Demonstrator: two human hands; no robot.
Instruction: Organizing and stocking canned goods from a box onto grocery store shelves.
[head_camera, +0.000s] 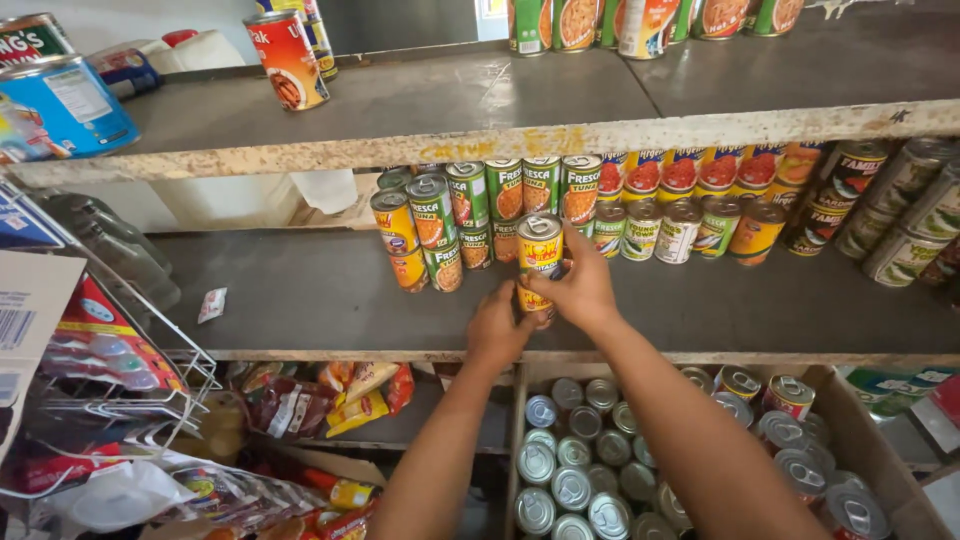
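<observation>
Between the left hand (497, 330) and right hand (580, 290), a stacked yellow-labelled can (539, 246) is gripped, steadied on the shelf (320, 300).

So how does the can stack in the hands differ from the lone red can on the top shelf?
The held can stack is two yellow-labelled cans, one upon the other, on the middle shelf; the red can is a single can on the top shelf. The left hand and right hand grip the stack; nothing touches the red can. The stack stands by rows of cans, while the red one stands apart. Both are upright, labelled tins.
</observation>
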